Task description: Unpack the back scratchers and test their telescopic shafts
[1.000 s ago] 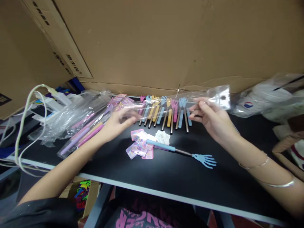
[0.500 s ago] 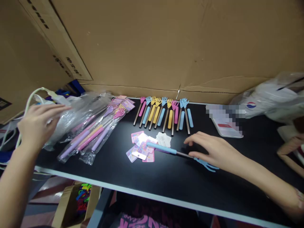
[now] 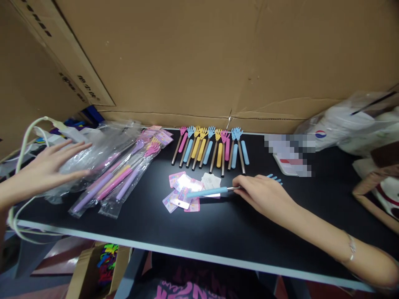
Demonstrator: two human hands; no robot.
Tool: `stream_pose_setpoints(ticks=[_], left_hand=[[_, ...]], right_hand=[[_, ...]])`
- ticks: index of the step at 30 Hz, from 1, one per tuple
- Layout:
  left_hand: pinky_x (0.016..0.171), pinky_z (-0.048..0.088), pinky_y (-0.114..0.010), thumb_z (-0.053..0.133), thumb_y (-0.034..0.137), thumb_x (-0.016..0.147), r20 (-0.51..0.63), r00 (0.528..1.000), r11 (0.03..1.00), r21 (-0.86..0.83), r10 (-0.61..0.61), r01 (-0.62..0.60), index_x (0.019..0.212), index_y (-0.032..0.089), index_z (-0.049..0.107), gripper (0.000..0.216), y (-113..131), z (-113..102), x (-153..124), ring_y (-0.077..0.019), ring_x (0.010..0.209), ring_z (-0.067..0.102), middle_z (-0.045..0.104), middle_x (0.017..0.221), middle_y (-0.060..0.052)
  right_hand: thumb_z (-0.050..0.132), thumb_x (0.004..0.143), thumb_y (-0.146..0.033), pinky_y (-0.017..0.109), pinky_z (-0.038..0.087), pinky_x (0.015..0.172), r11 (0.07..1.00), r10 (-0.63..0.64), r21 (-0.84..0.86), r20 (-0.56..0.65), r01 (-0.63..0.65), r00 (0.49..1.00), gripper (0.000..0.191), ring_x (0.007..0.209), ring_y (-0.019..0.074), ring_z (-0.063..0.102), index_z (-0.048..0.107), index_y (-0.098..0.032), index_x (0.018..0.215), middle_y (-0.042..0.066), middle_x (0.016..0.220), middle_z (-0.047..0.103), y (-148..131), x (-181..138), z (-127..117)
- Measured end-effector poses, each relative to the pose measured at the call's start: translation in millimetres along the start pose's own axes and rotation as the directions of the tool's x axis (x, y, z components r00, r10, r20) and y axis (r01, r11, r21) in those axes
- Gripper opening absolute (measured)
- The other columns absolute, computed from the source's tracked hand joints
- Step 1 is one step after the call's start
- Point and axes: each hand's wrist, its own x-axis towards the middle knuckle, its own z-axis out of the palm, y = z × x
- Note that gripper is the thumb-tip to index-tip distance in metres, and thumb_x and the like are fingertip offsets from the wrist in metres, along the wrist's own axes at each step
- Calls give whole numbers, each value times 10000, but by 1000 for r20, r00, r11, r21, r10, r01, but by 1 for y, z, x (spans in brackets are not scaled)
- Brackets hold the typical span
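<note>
A pale front edge [image 3: 149,247] of the black desk [image 3: 199,232] ran across the lower frame, with open room between it and the hands. Right of center, the right hand [image 3: 264,193] had its fingers closed on the metal shaft of a blue back scratcher [image 3: 207,192]. The handle extended left from the fingertips, and its end overlapped loose pink and purple cards [image 3: 183,185] at center; contact was unclear. The scratcher's head showed partly behind the hand. At left, the left hand [image 3: 46,170] held its fingers spread apart in front of see-through plastic bags [image 3: 104,137]; whether it touched them could not be told. Bagged scratchers [image 3: 115,182] lay to its right. Farther back stretched a row of colored scratchers [image 3: 208,151], with a partly pixelated phone [image 3: 291,162] to the right. A cardboard wall [image 3: 181,62] bounded the desk's back.
</note>
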Motion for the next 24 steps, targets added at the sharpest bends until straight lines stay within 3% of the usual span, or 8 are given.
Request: stream_pose_setpoints(ticks=[3,5,8,11,16,20,22,24], left_hand=[[1048,352,-451,328,577,920,-211,968,990,5,136,-138,1331,236,464,551,76,-21,16,-279,1240,462,536,1336,-86],[948,431,-397,359,489,944,-227,944,966,-38,239,-254,1301,235,492,458,136,-27,21,-259,1140,526,590,1233,-91],[804,477,-328,373,439,954,-120,867,867,-74,483,-493,1217,224,533,376,215,-20,26,-231,990,613,645,1120,-84],[589,447,-260,368,391,967,73,808,810,-108,585,-577,1053,181,566,301,261,-6,32,-197,721,650,677,827,-63],[460,343,-226,341,398,977,36,790,789,-99,612,-607,907,170,525,300,282,1,40,-162,513,583,621,636,-36],[460,275,-215,340,355,975,-75,770,758,-137,634,-637,845,190,515,274,268,-6,37,-120,493,541,611,615,-23],[457,237,-228,358,388,959,-87,821,808,-144,565,-571,821,201,517,282,240,-7,36,-124,467,505,562,549,-6],[450,188,-244,380,447,930,-105,935,928,-126,339,-350,814,207,519,301,199,-7,37,-132,416,443,504,496,9]], right_hand=[[355,965,-251,279,358,586,999,-26,-47,-66,23,997,216,599,142,606,563,-212,919,6,757,680,-7,6,-7],[341,972,-245,282,346,594,995,-56,-91,-94,47,994,240,647,141,616,579,-213,977,22,823,690,-16,11,-12],[383,965,-303,293,324,581,987,-93,-143,-130,74,987,239,658,145,604,598,-216,1020,32,823,673,-29,19,-18],[391,962,-303,301,298,551,977,-133,-183,-136,108,982,238,608,143,578,608,-206,955,25,748,641,-36,24,-22],[329,975,-242,310,268,496,969,-168,-200,-104,145,980,301,532,144,546,588,-187,832,26,680,620,-37,26,-25],[333,953,-176,303,297,510,954,-217,-239,-136,180,967,310,519,149,535,582,-208,771,17,618,601,-29,14,-35],[356,950,-223,295,307,515,955,-166,-273,-167,116,972,296,539,157,556,573,-221,748,21,614,609,-5,-6,-42],[338,953,-310,291,277,479,945,2,-316,-260,-87,966,309,515,174,554,573,-235,767,38,601,616,34,-34,-49]])
